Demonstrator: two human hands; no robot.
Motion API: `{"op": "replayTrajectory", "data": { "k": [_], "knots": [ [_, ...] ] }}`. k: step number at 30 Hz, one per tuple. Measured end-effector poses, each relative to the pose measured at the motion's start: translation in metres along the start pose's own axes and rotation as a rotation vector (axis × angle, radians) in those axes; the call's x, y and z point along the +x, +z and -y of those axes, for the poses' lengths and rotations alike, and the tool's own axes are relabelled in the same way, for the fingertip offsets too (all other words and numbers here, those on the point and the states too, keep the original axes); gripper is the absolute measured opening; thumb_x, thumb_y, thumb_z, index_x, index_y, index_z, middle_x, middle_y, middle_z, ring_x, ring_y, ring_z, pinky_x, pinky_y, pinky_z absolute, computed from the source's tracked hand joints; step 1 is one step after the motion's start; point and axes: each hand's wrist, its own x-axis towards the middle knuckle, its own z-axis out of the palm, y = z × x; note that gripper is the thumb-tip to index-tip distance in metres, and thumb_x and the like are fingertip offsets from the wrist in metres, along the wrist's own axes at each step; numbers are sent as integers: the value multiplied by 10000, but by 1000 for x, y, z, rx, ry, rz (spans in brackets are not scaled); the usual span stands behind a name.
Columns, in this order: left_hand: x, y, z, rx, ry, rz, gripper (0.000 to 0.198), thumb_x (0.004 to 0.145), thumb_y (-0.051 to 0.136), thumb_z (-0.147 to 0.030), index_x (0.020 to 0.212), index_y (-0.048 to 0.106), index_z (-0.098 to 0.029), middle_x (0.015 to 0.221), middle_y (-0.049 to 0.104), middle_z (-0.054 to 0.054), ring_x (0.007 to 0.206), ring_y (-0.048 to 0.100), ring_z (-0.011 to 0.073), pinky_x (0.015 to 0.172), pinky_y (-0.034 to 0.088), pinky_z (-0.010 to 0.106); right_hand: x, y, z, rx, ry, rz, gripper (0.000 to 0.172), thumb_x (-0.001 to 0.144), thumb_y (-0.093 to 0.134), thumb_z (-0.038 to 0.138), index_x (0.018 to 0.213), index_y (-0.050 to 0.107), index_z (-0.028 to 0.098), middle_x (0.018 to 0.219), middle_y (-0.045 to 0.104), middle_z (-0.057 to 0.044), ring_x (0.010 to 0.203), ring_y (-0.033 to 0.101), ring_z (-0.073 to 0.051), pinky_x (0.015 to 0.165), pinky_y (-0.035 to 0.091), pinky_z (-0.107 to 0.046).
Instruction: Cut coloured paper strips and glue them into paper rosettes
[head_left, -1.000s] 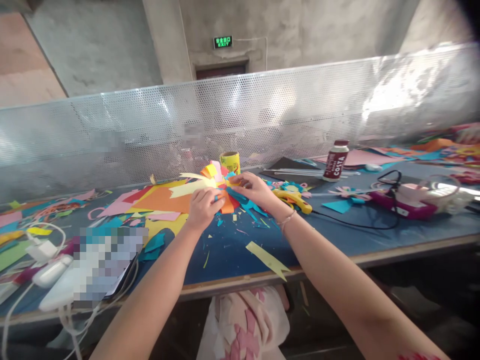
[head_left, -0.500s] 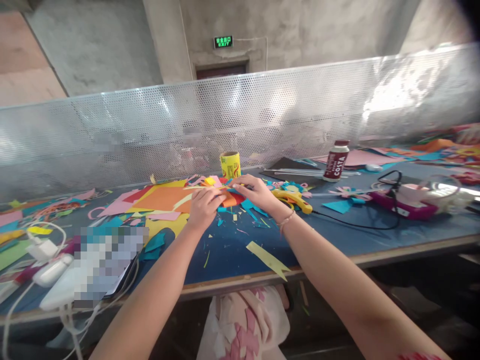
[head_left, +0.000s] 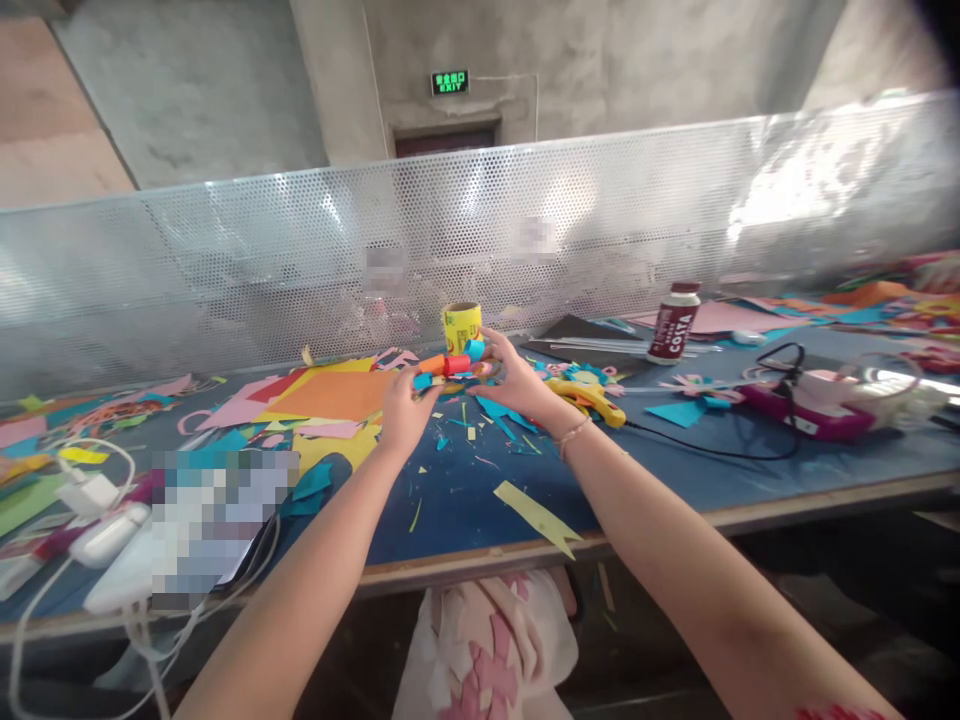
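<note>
A chain of curled paper (head_left: 455, 365), orange and red with blue at its ends, is held up just over the blue table. My left hand (head_left: 407, 408) pinches its left end, fingers closed. At its right end, beside the blue curl (head_left: 473, 350), my right hand (head_left: 516, 385) has thumb and fingers spread; whether a fingertip touches the paper is unclear. Behind the paper stands a yellow tape roll (head_left: 462, 327). A yellow glue gun (head_left: 589, 400) lies right of my right hand, its black cord running right.
Coloured paper sheets (head_left: 330, 397) and scraps cover the left. A pale yellow strip (head_left: 536, 518) lies near the front edge. A brown bottle (head_left: 673, 325), a purple box (head_left: 814, 412) and chargers with cables (head_left: 112, 535) stand around. A perforated metal screen (head_left: 300, 260) rises behind.
The orange-red paper has been lifted and turned, so its curled, chain-like shape and blue ends show. My right hand's fingers have spread from a closed grip on it. My left hand still holds it.
</note>
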Motion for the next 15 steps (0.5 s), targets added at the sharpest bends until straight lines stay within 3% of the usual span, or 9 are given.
{"op": "replayTrajectory", "data": {
  "k": [4, 6, 8, 10, 13, 15],
  "knots": [
    [1, -5, 2, 69, 143, 60, 40, 802, 576, -166, 832, 568, -192, 809, 652, 47, 811, 617, 194, 745, 466, 342, 0, -3, -9, -235, -77, -58, 719, 724, 600, 154, 1381, 313, 196, 1135, 571, -105, 1075, 529, -236, 958, 419, -436],
    [1, -9, 2, 102, 176, 146, 109, 789, 540, -104, 834, 586, -193, 840, 659, 50, 864, 614, 199, 785, 452, 347, -1, -12, -15, -400, -38, -38, 634, 708, 550, 100, 1322, 400, 158, 1194, 541, -125, 1135, 481, -253, 991, 384, -443],
    [2, -11, 0, 131, 173, 294, 161, 773, 515, -73, 850, 599, -187, 879, 660, 62, 883, 607, 205, 802, 442, 348, -3, -24, -24, -558, 124, 2, 544, 686, 513, 54, 1225, 500, 130, 1191, 541, -136, 1145, 472, -255, 994, 375, -415],
    [1, -11, -5, 154, 167, 522, 179, 760, 498, -63, 846, 606, -177, 876, 653, 71, 859, 602, 209, 787, 435, 344, -7, -37, -33, -673, 344, 54, 444, 701, 497, 53, 1136, 567, 115, 1143, 571, -143, 1123, 499, -243, 975, 382, -364],
    [-3, -14, -16, 112, 190, 879, 180, 764, 484, -97, 852, 615, -185, 842, 632, 62, 817, 589, 198, 736, 424, 310, -16, -60, -45, -799, 635, 115, 329, 789, 490, 162, 1092, 600, 95, 1111, 603, -170, 1083, 545, -249, 923, 401, -334],
    [-4, -19, -25, 56, 165, 1028, 181, 764, 495, -151, 880, 624, -203, 864, 619, 57, 837, 578, 195, 720, 416, 288, -25, -78, -51, -897, 794, 123, 385, 839, 475, 291, 1105, 596, 40, 1124, 598, -227, 1079, 554, -292, 898, 410, -360]
  ]
}}
